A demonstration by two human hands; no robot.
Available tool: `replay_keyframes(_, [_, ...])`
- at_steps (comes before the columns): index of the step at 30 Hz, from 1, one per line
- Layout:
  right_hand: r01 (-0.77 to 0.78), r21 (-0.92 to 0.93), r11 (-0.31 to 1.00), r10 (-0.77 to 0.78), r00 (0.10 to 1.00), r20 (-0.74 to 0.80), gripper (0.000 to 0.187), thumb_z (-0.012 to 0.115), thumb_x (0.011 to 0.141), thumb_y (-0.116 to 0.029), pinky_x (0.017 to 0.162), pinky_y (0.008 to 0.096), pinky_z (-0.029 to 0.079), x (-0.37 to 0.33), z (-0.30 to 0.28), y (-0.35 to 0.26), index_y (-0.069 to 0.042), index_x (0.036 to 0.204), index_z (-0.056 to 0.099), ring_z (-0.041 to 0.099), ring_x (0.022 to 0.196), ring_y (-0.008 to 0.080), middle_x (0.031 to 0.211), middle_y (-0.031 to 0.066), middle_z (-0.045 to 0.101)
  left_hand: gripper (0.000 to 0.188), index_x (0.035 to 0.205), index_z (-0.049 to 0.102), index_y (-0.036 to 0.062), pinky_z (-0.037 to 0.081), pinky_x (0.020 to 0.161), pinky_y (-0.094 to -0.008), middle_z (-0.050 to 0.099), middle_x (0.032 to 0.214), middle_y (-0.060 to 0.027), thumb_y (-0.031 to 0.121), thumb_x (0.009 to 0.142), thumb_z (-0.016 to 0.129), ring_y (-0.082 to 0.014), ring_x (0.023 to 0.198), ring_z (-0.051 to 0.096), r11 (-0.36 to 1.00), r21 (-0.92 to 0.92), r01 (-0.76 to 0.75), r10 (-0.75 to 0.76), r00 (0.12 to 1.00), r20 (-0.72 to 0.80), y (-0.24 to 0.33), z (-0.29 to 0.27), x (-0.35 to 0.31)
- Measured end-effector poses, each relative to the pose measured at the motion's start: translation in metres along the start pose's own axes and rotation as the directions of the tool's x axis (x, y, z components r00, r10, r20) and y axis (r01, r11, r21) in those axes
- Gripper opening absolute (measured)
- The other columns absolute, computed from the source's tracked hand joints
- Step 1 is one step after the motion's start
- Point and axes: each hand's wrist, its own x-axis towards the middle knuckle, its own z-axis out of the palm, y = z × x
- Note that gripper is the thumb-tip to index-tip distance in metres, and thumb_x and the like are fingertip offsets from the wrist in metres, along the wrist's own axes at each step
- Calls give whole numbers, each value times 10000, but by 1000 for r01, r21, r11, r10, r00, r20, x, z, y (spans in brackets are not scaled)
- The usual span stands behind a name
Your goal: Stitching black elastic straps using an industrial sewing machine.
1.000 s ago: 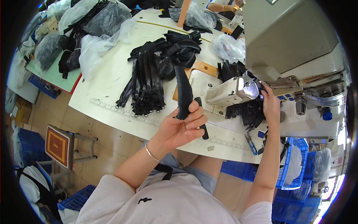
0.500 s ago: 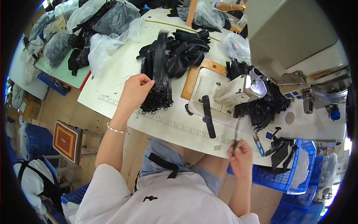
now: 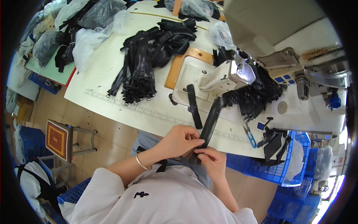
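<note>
In front of my waist, at the table's near edge, both hands are closed on a long black zipper (image 3: 212, 121). My left hand (image 3: 182, 141) pinches it a little above its lower end. My right hand (image 3: 213, 161) grips that end just below. The upper part slants up and right over the table toward the sewing machine (image 3: 223, 76). A short black strip (image 3: 194, 106) lies left of it, across the edge of the machine's plate. Further left, a bundle of black zippers (image 3: 138, 71) rests on the white table, small ring pulls gathered at its near end.
More black pieces (image 3: 253, 99) are heaped beneath the machine head. Blue-handled snips (image 3: 250, 137) lie near the front edge, left of black scraps (image 3: 275, 143) and a blue crate (image 3: 298, 160). Plastic bags (image 3: 89, 44) fill the back left. A stool (image 3: 59, 140) stands on the floor at left.
My left hand has left the zipper bundle and come right and nearer, holding a zipper. My right hand has moved left to meet it. The whole view has shifted slightly.
</note>
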Motion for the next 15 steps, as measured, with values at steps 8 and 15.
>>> replay_keyframes(8, [118, -2, 993, -118, 993, -21, 110, 616, 835, 3, 737, 240, 522, -5, -11, -8, 52, 914, 677, 615, 711, 138, 822, 78, 605, 189, 742, 591, -16, 422, 535, -269, 546, 594, -7, 117, 849, 673, -96, 588, 533, 995, 40, -92, 95, 992, -83, 22, 3, 27])
replay_keyframes(15, [-12, -67, 998, 3, 992, -127, 368, 600, 793, 88, 629, 216, 465, -6, -39, 10, 6, 1152, 588, 597, 694, 104, 776, 48, 597, 458, 877, 522, 23, 414, 725, -369, 488, 857, -112, 371, 691, 755, -272, 837, 495, 360, 932, -26, 456, 877, -152, 7, -4, 45])
